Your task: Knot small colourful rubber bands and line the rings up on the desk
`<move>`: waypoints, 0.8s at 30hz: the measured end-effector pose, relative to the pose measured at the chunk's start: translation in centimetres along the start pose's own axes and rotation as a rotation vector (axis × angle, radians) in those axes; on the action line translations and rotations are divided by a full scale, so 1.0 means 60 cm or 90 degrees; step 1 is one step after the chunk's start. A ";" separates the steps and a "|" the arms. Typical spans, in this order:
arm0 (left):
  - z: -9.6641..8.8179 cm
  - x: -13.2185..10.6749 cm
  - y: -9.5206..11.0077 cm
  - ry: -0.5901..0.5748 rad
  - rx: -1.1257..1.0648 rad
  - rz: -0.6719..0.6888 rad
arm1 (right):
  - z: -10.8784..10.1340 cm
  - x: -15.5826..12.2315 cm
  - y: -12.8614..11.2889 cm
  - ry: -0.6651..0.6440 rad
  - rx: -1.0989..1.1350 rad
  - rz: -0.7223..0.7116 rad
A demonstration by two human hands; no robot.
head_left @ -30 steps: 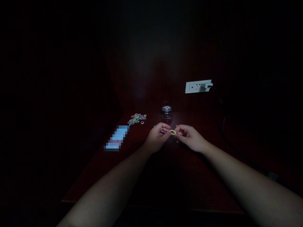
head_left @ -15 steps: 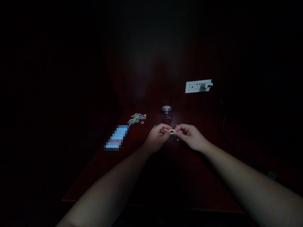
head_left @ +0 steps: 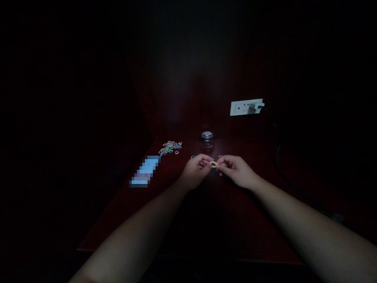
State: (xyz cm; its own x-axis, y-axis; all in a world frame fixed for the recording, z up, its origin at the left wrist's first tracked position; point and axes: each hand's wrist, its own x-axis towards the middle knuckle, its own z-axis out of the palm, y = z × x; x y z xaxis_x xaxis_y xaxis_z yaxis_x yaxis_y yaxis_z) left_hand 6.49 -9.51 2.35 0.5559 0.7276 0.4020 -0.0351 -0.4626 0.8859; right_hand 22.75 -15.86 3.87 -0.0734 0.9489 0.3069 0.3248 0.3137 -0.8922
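Observation:
A small yellow hair tie [head_left: 213, 162] is held between my two hands over the dark red table. My left hand [head_left: 196, 170] pinches its left side with thumb and fingertips. On the other side, my right hand [head_left: 235, 169] grips it the same way. Just behind my left fingers a green hair tie [head_left: 193, 157] shows in part, and a pink one [head_left: 220, 157] peeks out behind my right fingers. A pile of many-coloured hair ties [head_left: 169, 147] lies at the back left of the table. Beyond my hands stands a small clear jar [head_left: 207, 140] with its lid on.
A blurred-out bright flat object [head_left: 145, 171] lies left of my hands. On the back wall is a white power socket [head_left: 246, 107] with a plug in it, and its dark cable runs down the right side. The table [head_left: 123, 224] ends at a front edge under my forearms.
My hands stay in nearly the same place. The yellow hair tie's shape has altered slightly between my fingers, its near side showing less. Otherwise the scene looks the same.

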 end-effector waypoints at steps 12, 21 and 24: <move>0.001 0.000 0.005 -0.010 -0.012 -0.007 | 0.003 -0.001 0.000 -0.016 0.023 -0.004; 0.002 0.000 0.006 -0.006 0.006 -0.008 | 0.002 -0.002 -0.002 -0.028 0.010 -0.014; 0.000 -0.001 0.010 -0.011 0.014 -0.009 | 0.000 -0.002 0.002 -0.015 -0.030 -0.020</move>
State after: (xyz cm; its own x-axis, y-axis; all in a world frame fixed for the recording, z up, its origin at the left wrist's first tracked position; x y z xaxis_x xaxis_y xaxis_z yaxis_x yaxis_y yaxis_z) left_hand 6.46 -9.84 2.84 0.5703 0.7251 0.3859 -0.0088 -0.4644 0.8856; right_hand 22.77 -15.94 3.74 -0.1057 0.9394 0.3262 0.3655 0.3418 -0.8658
